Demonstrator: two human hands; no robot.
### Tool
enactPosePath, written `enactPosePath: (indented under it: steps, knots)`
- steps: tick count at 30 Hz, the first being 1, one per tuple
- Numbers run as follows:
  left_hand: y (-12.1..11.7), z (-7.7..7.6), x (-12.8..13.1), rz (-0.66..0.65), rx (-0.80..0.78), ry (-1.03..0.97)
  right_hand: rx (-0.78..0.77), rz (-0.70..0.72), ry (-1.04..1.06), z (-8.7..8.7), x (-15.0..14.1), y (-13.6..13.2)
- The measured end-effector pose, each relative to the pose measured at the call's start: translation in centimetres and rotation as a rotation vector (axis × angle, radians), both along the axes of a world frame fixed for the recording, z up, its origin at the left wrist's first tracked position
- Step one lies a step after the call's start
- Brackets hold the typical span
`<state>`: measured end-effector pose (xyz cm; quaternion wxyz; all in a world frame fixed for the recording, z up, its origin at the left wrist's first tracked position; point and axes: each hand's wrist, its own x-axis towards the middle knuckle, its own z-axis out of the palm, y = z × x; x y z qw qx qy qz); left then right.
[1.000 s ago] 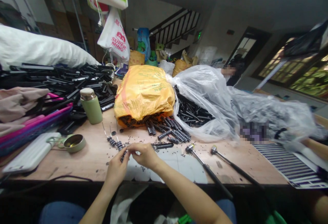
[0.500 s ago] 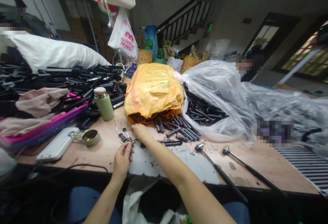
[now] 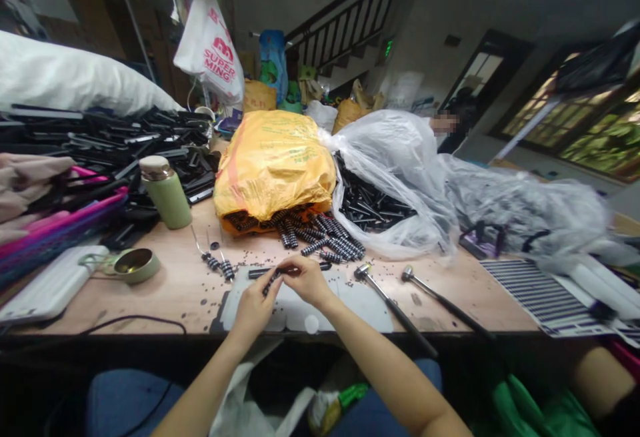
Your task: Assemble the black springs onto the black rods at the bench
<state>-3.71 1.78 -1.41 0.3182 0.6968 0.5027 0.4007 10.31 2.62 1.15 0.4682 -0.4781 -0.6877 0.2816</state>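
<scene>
Left fingers (image 3: 258,288) grasp a ribbed rod (image 3: 271,282) near the front edge of the desk (image 3: 150,300); right fingers (image 3: 296,265) pinch its far end. Rightward, a hammer (image 3: 400,315) overhangs that edge.

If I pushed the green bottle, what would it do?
The bottle stands tall and narrow, so a high push would probably tip it. Its round sides suggest it might roll once down. Its straight walls suggest it's stiff.
</scene>
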Motion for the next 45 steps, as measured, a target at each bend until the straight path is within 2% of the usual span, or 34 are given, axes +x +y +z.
enactPosePath:
  steps: [4, 8, 11, 14, 16, 17, 19, 21, 24, 26, 29, 32, 35, 37, 39, 40, 41, 42, 43, 45]
  knots:
    - [-0.5, -0.3, 2.5, -0.103, 0.028, -0.001, 0.059, -0.048, -0.017, 0.1, 2.9, -1.9]
    - [-0.5, -0.8, 4.7, -0.178, 0.03, -0.028, 0.225, -0.09, -0.159, -0.1, 5.0, -3.7]
    - [-0.2, -1.5, 6.3, -0.142, 0.059, -0.091, 0.262, -0.068, -0.231, 0.0, 5.8, -5.1]
    - [-0.1, -2.1, 7.3, -0.101, 0.089, -0.162, 0.22, 0.034, -0.275, 0.6, 6.7, -5.4]
    - [-0.3, -2.5, 7.6, -0.118, 0.073, -0.175, 0.099, 0.011, -0.355, 1.2, 8.0, -4.1]
    - [-0.4, -2.6, 7.5, -0.136, 0.054, -0.167, 0.014, -0.068, -0.398, 1.6, 8.9, -2.9]
    - [-0.5, -2.9, 7.4, -0.173, 0.017, -0.132, -0.158, -0.355, -0.454, 2.5, 11.6, 0.4]
    - [-0.6, -3.3, 7.2, -0.188, -0.002, -0.097, -0.237, -0.604, -0.445, 3.3, 14.7, 4.3]
    - [-0.4, -3.7, 7.3, -0.178, -0.005, -0.077, -0.39, -0.874, -0.414, 4.0, 18.9, 9.2]
    - [-0.1, -3.9, 7.4, -0.17, -0.011, -0.081, -0.471, -0.948, -0.4, 3.9, 20.6, 11.2]
    - [0.1, -3.6, 7.6, -0.139, -0.042, -0.133, -0.489, -0.97, -0.403, 3.3, 21.5, 12.2]
    - [0.2, -2.4, 7.6, -0.087, -0.135, -0.249, -0.378, -0.923, -0.432, 2.9, 21.0, 10.8]
    - [0.5, -0.4, 7.9, -0.054, -0.314, -0.413, -0.225, -0.78, -0.478, 2.8, 19.2, 6.9]
    - [0.7, 1.1, 8.6, -0.049, -0.438, -0.488, -0.08, -0.576, -0.473, 2.8, 17.4, 3.3]
    - [0.9, 2.3, 9.5, -0.092, -0.536, -0.471, 0.122, -0.252, -0.394, 2.8, 15.2, -0.5]
    - [0.9, 2.7, 9.9, -0.122, -0.555, -0.438, 0.167, -0.126, -0.343, 2.7, 14.2, -2.2]
    - [0.8, 3.0, 10.2, -0.148, -0.531, -0.4, 0.172, -0.057, -0.27, 2.6, 13.2, -3.7]
    - [0.6, 3.1, 10.5, -0.168, -0.457, -0.361, 0.122, -0.063, -0.168, 2.5, 12.3, -4.9]
    - [0.4, 3.0, 10.7, -0.181, -0.339, -0.321, 0.026, -0.122, -0.028, 2.2, 11.5, -5.8]
    - [-0.2, 2.5, 10.7, -0.211, -0.032, -0.242, -0.29, -0.258, 0.344, 1.8, 10.2, -6.9]
